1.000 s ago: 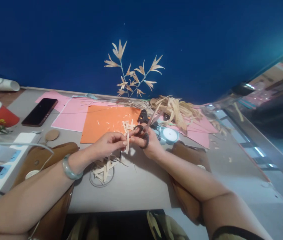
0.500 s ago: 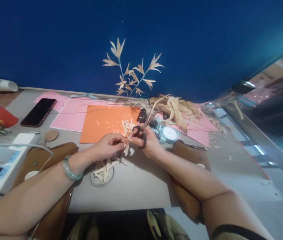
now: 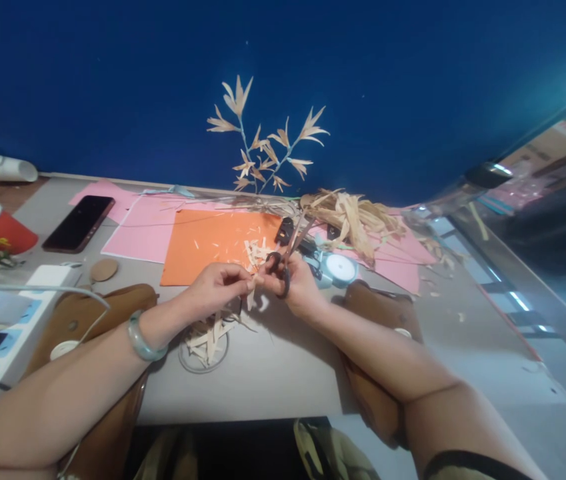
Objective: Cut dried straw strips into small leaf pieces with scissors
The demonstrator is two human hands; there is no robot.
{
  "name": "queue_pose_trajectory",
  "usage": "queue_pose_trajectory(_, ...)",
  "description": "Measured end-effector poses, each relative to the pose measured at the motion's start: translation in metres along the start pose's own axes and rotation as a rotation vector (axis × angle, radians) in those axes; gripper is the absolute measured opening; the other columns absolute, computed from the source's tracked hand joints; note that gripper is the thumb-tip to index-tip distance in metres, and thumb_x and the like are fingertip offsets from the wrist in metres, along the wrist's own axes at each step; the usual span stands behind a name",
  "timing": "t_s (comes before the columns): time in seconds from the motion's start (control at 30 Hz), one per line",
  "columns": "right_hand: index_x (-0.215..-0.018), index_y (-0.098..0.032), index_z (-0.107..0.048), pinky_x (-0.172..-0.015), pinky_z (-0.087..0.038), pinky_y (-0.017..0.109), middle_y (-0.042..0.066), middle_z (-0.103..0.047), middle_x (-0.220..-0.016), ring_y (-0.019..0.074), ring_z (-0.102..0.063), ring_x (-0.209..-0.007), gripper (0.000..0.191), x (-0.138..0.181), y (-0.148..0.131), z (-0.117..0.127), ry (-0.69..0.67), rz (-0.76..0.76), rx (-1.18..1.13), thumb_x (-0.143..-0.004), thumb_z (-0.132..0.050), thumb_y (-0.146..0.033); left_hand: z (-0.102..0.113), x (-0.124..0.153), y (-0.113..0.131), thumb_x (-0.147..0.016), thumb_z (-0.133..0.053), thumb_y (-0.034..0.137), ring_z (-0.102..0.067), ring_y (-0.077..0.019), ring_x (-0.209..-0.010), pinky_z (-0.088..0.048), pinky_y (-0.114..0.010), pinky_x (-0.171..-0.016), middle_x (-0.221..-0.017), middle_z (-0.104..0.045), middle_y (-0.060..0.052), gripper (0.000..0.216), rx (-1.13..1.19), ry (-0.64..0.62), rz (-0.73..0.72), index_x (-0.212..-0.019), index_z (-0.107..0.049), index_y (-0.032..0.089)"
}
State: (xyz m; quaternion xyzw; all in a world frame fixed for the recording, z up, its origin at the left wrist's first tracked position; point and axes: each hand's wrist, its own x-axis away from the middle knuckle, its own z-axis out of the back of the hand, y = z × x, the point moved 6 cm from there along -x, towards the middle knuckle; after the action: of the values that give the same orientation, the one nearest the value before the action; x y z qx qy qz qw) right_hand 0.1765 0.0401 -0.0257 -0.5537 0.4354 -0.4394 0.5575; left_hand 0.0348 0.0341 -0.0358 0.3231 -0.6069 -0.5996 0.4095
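My left hand (image 3: 217,288) is closed in a pinch at the middle of the table, gripping the top of a pale dried husk strip (image 3: 250,298). The fingertips of my right hand (image 3: 300,288) meet it there. Dark-handled scissors (image 3: 287,273) hang on the fingers of my right hand, blades pointing away from me and a little apart. Between the fingertips the exact hold is too small to make out. Beyond my hands, husk slivers (image 3: 257,251) lie on an orange sheet (image 3: 203,243). More cut strips lie in a clear round dish (image 3: 203,369) below my left wrist.
A stem with pale husk flowers (image 3: 283,157) stands against the blue wall. Dried husks (image 3: 353,223) and a white-and-blue spool (image 3: 340,268) lie to the right. Leftward are a phone (image 3: 79,223), a red paper cup (image 3: 0,230) and a power strip (image 3: 10,333). Brown cushions lie under both forearms.
The scissors have swung slightly in my right hand, and their blades now show more clearly as two. Both hands stay almost in place, fingertips still together at the strip.
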Motion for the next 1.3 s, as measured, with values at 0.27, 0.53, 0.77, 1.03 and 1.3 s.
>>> queue_pose_trajectory(0.27, -0.074, -0.02, -0.043, -0.052, -0.035, 0.024, -0.003, -0.048, -0.065, 0.0108, -0.044, -0.06, 0.053, 0.002, 0.007, -0.017, -0.288, -0.118, 0.123, -0.062, -0.072, -0.063, 0.018, 0.0, 0.013, -0.078, -0.066, 0.035, -0.051, -0.0082, -0.057, -0.04, -0.02, -0.058, -0.061, -0.058, 0.003, 0.02, 0.214, 0.188, -0.077, -0.071, -0.061, 0.016)
queue_pose_trajectory(0.53, -0.077, -0.018, -0.045, -0.052, -0.031, 0.023, -0.004, -0.044, -0.066, 0.0092, -0.039, -0.059, 0.057, 0.005, 0.016, -0.021, -0.334, -0.152, 0.177, -0.061, -0.073, -0.064, 0.018, 0.001, 0.007, -0.078, -0.065, 0.033, -0.05, -0.0065, -0.054, -0.04, -0.019, -0.056, -0.061, -0.058, 0.003, 0.019, 0.294, 0.22, -0.029, -0.07, -0.059, 0.016)
queue_pose_trajectory(0.77, -0.071, -0.021, -0.04, -0.049, -0.032, 0.022, -0.006, -0.047, -0.057, 0.0095, -0.043, -0.053, 0.053, 0.008, 0.019, -0.022, -0.297, -0.206, 0.142, -0.062, -0.073, -0.06, 0.018, 0.0, 0.006, -0.076, -0.066, 0.034, -0.049, -0.0068, -0.055, -0.039, -0.019, -0.056, -0.059, -0.056, 0.003, 0.022, 0.263, 0.239, -0.015, -0.07, -0.059, 0.015)
queue_pose_trajectory(1.03, -0.068, -0.021, -0.041, -0.046, -0.032, 0.021, -0.006, -0.051, -0.052, 0.0091, -0.044, -0.048, 0.05, 0.009, 0.022, -0.023, -0.292, -0.232, 0.127, -0.061, -0.075, -0.057, 0.018, 0.001, 0.007, -0.076, -0.066, 0.036, -0.049, -0.0072, -0.055, -0.039, -0.02, -0.057, -0.059, -0.056, 0.003, 0.023, 0.258, 0.239, -0.002, -0.07, -0.058, 0.015)
queue_pose_trajectory(1.3, -0.066, -0.02, -0.042, -0.043, -0.028, 0.02, -0.007, -0.052, -0.047, 0.0076, -0.041, -0.043, 0.049, 0.008, 0.027, -0.022, -0.282, -0.251, 0.103, -0.06, -0.078, -0.053, 0.017, 0.001, 0.006, -0.077, -0.066, 0.037, -0.05, -0.0079, -0.055, -0.039, -0.02, -0.056, -0.059, -0.056, 0.003, 0.024, 0.261, 0.235, -0.007, -0.072, -0.058, 0.015)
